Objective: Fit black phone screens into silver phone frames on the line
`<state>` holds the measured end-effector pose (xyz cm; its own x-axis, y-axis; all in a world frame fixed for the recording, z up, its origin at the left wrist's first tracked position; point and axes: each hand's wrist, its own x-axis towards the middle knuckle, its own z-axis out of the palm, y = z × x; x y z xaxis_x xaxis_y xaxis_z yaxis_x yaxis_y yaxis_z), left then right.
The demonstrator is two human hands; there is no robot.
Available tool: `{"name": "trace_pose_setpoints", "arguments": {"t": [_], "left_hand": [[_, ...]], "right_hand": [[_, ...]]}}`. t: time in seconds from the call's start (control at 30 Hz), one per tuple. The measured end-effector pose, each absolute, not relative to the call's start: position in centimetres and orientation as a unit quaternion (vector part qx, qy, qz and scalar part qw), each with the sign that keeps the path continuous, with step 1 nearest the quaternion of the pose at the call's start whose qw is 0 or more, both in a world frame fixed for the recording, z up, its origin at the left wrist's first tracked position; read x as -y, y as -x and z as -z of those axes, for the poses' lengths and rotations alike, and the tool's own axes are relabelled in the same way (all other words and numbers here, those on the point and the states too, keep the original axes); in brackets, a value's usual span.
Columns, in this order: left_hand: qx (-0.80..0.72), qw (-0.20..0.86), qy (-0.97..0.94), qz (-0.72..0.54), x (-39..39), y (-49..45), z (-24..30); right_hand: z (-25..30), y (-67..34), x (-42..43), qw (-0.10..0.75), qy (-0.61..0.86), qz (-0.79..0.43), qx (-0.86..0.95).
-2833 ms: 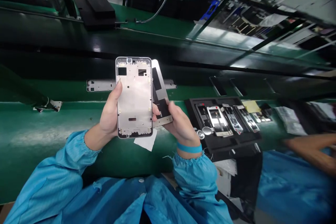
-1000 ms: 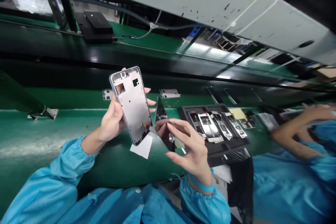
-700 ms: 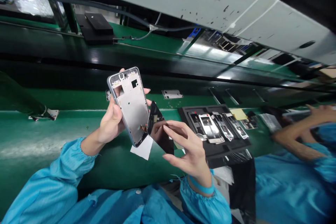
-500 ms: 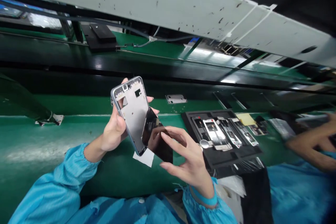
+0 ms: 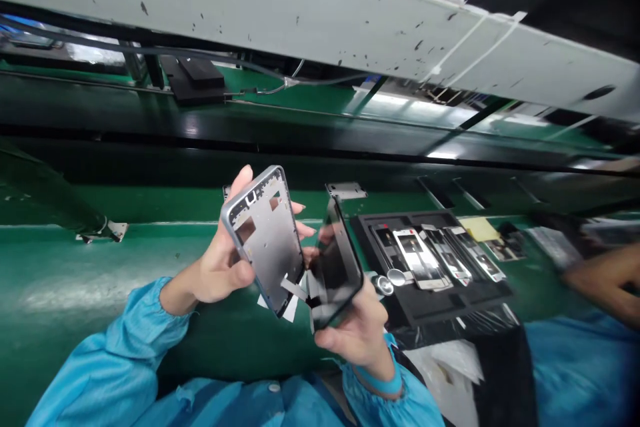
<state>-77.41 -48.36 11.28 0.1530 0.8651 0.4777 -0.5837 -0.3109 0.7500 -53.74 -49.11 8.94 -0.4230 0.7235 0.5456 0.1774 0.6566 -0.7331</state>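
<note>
My left hand (image 5: 220,263) is closed around a grey phone frame (image 5: 273,240), tilted with its bare metallic inside facing me. Square cutouts show near the frame's upper end. To its right, my right hand (image 5: 357,327) grips a dark glossy phone screen (image 5: 336,263) by its lower end, thumb at the near corner and fingers mostly hidden behind. The screen stands steeply on edge, angled toward the frame. A pale strip (image 5: 294,287) spans the gap between their lower parts; whether it joins both I cannot tell. Below lies a white piece of paper (image 5: 291,307), partly covered by the frame.
A black tray (image 5: 425,313) with several phone parts lies on the green bench to the right. Two small round metal containers (image 5: 384,284) stand at its left edge. Behind my hands lies a metal plate (image 5: 347,191). Another person's arm (image 5: 605,280) rests far right.
The screen has swung from lying across the frame's lower part to standing steeply beside it. My right hand has turned to hold it from below and behind. The pale strip now shows.
</note>
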Motion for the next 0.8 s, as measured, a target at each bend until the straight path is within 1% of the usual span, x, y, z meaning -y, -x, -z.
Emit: {"name": "trace_pose_setpoints", "arguments": {"t": [0.1, 0.23, 0.33, 0.5, 0.7, 0.8], "left_hand": [[-0.208, 0.543, -0.526, -0.621, 47.9, 78.0, -11.4], [-0.301, 0.475, -0.556, -0.613, 46.7, 78.4, -11.3], [-0.327, 0.465, -0.554, -0.609, 46.1, 78.1, -11.3], [-0.324, 0.529, -0.475, -0.624, 45.7, 78.0, -11.7], [-0.298, 0.517, -0.535, -0.598, 45.1, 78.2, -10.7], [-0.286, 0.511, -0.501, -0.638, 44.8, 76.6, -10.0]], "right_hand": [[-9.1, 54.5, 48.4, 0.473, 0.275, -0.339, 0.765], [-7.9, 55.8, 47.3, 0.466, 0.301, -0.43, 0.712], [-7.2, 56.7, 46.9, 0.475, 0.272, -0.451, 0.705], [-7.3, 57.7, 46.1, 0.444, 0.297, -0.435, 0.725], [-5.8, 58.2, 44.2, 0.46, 0.275, -0.369, 0.759], [-4.7, 58.8, 44.2, 0.457, 0.302, -0.333, 0.768]]}}
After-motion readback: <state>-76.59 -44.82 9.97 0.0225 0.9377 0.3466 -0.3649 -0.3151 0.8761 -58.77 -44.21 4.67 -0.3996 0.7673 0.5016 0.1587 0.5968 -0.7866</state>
